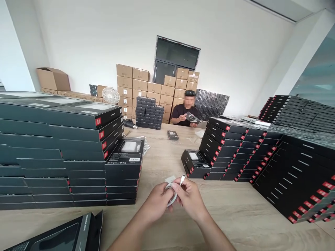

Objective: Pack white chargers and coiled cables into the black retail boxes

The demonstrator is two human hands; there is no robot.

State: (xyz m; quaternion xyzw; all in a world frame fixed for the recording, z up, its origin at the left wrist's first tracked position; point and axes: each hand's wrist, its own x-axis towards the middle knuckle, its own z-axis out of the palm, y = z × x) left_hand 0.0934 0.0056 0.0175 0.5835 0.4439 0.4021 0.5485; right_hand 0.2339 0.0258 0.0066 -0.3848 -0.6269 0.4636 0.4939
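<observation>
A white charging cable (170,201), wound into a small coil, is held between both my hands over the table. My left hand (159,199) has its fingers closed around the coil's left side. Near the cable's plug, which points up, my right hand (189,197) pinches the cable between thumb and fingers. A small white piece (170,179) shows just behind my fingers; I cannot tell what it is. At the lower left lies a black box (62,237) with a clear window and a raised end flap.
Tall stacks of black boxes stand at left (86,157) and right (235,150) on the wooden table (159,164). One small box (172,135) lies between them. Across the table a person (180,115) holds a black box. Cartons (141,85) and a fan (111,95) are behind.
</observation>
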